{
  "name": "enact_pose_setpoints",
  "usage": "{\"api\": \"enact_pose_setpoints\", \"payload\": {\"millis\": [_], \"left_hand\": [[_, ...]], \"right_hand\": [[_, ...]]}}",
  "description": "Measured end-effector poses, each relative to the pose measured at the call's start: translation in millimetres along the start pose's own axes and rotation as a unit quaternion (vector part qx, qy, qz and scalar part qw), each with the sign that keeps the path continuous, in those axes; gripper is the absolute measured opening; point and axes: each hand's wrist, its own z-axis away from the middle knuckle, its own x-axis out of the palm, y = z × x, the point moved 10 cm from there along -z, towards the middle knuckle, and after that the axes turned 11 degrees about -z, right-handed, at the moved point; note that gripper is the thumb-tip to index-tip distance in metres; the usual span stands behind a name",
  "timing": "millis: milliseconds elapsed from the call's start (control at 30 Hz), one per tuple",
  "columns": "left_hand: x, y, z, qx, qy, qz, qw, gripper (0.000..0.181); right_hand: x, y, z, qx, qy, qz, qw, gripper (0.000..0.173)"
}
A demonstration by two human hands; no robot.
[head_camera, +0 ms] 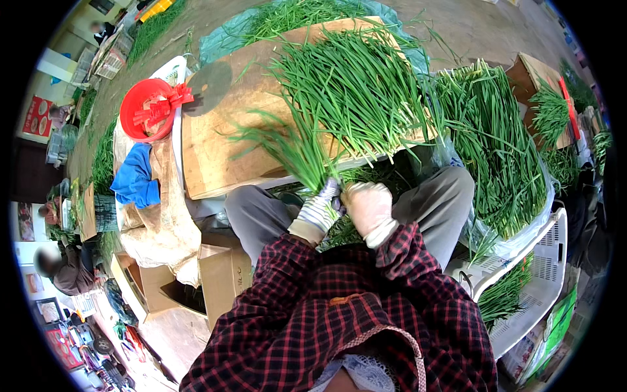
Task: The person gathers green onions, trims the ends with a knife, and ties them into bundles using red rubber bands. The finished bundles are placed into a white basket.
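Observation:
My left hand, in a striped knit glove, grips a small bunch of garlic chives near the stem ends. Its leaves fan up and left over the wooden board and look blurred. Close beside it, my right hand is curled in a pale glove at the stem ends. Its fingers are turned away, so whether it pinches anything is hidden. Both hands are between my knees, at the board's near edge. Beyond them a thick pile of garlic chives lies on the board, pale stem ends towards the lower right.
A red bucket with red strips stands at the left, above a blue cloth. Cardboard boxes sit lower left. At right, more chives lie in clear plastic, above a white crate. A person is far left.

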Motion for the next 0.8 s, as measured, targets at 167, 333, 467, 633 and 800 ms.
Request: {"api": "enact_pose_setpoints", "payload": {"millis": [167, 333, 467, 633, 800], "left_hand": [[-15, 21, 0, 0.101, -0.036, 0.045, 0.993, 0.019], [-12, 21, -2, 0.047, -0.098, 0.207, 0.972, 0.013], [-1, 4, -10, -0.020, -0.107, 0.232, 0.967, 0.016], [-18, 7, 4, -0.047, 0.064, 0.210, 0.975, 0.016], [3, 11, 7, -0.068, 0.014, 0.185, 0.980, 0.018]], "right_hand": [[-22, 5, -11, 0.016, 0.000, -0.217, 0.976, 0.035], [-10, 57, -59, 0.119, 0.043, -0.041, 0.991, 0.031], [12, 77, -72, 0.101, 0.037, -0.005, 0.994, 0.017], [-16, 43, -21, 0.125, 0.027, -0.250, 0.960, 0.023], [29, 47, 21, 0.195, -0.062, -0.427, 0.881, 0.022]]}}
